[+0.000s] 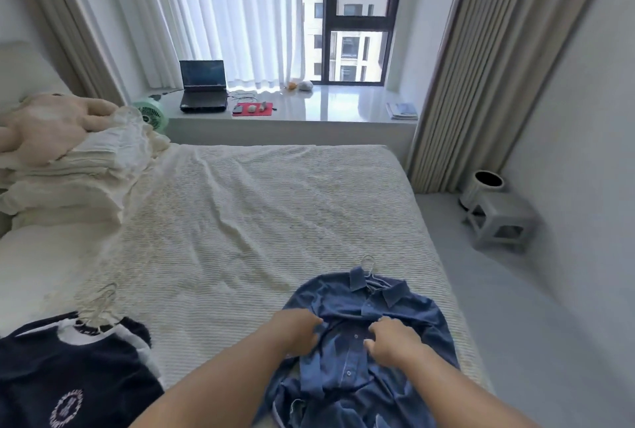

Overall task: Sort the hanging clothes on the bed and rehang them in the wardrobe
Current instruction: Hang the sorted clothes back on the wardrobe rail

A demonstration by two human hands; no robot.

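A blue denim shirt (364, 335) lies face up on the bed (261, 208), near the bed's right edge at the near end, its collar pointing toward the window and a wire hanger hook (368, 264) poking out above the collar. Both hands work at the button placket. The left hand (295, 329) rests on the shirt's left front, its fingers (314, 323) curled and pinching the fabric edge beside the placket. The right hand (395, 341) sits just across from it, fingers curled down onto the cloth at the placket, gripping the other edge. The lower part of the shirt is bunched and rumpled under the forearms.

To the left, well apart on the same bed, lies a navy and white top (79, 369) with 1 or more wire hangers (98, 304) at its neck. Folded cream bedding (86, 166) and a plush toy (44, 125) are piled at the far left. Beyond the bed, the window ledge (343, 108) carries a laptop (203, 87), a red pad (253, 108) and a green fan (151, 115). A grey stool (501, 221) stands on the floor at right.
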